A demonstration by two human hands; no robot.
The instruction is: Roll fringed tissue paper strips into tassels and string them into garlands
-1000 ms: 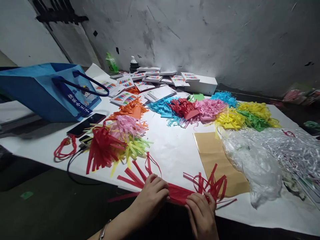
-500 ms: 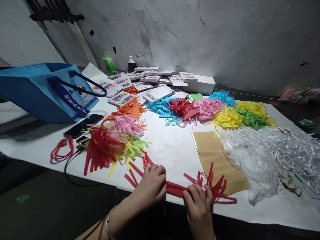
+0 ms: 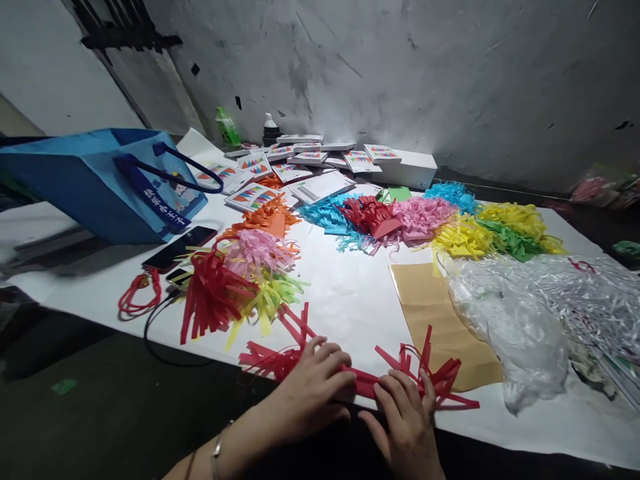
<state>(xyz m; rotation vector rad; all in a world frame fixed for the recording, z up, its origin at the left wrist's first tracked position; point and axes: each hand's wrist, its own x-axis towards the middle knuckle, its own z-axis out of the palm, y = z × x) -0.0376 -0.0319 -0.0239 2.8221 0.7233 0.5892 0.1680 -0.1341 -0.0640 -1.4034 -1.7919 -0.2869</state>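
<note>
A strip of red tissue paper (image 3: 365, 383) with fringed ends lies along the near edge of the white table. My left hand (image 3: 320, 383) rests over its left part, fingers spread and slightly bent, with a red fringe (image 3: 273, 360) sticking out beyond it. On the right part lies my right hand (image 3: 406, 410), its fingers on the paper and its thumb held apart toward the left. Another red fringe (image 3: 443, 380) fans out past this hand. The paper directly under both palms is hidden.
A red tassel (image 3: 213, 293) and pink, orange and yellow-green ones lie left; more coloured tassels (image 3: 425, 217) lie behind. Brown paper (image 3: 440, 320) and clear plastic (image 3: 520, 347) are right. A blue bag (image 3: 115, 187), phone (image 3: 185, 247) and flat packets (image 3: 320, 187) stand or lie farther back.
My left hand has opened from a closer grip and spread over the paper, and the left fringe looks fuller. My right thumb has come away from the fingers. The view has shifted slightly left.
</note>
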